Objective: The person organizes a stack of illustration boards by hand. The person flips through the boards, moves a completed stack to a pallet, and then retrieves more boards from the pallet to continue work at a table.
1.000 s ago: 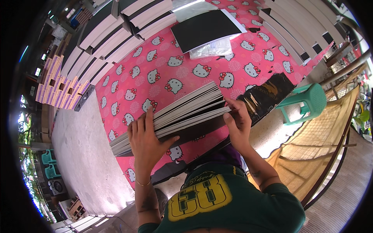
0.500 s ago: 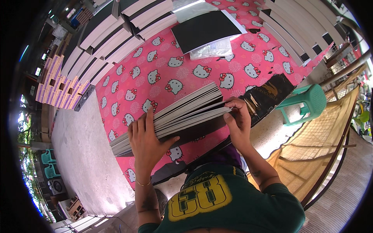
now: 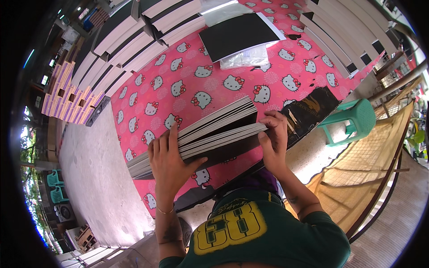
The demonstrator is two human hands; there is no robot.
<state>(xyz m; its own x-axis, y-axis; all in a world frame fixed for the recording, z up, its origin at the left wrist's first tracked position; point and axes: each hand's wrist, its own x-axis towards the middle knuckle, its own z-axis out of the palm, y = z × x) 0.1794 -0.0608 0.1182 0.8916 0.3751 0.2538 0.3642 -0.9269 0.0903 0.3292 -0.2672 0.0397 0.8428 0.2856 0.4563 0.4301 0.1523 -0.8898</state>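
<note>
A thick stack of flat boards (image 3: pixel 210 129), pale at the edges and black on the faces, stands on edge in front of me over the pink cartoon-cat cloth (image 3: pixel 178 85). My left hand (image 3: pixel 167 163) grips the stack near its left middle, fingers spread over the edges. At the stack's right end my right hand (image 3: pixel 272 138) pinches the boards, with a gap open between two groups of them.
A black sheet (image 3: pixel 239 33) and a clear plastic bag (image 3: pixel 246 58) lie farther out on the cloth. Rows of pale stacked boards (image 3: pixel 129 44) line the far edges. A black printed bag (image 3: pixel 310 114), a green plastic stool (image 3: pixel 353 120) and woven matting (image 3: pixel 375 174) are at right.
Nothing has clearly shifted; both hands stay on the stack, and the gap between the boards at the right end looks much the same.
</note>
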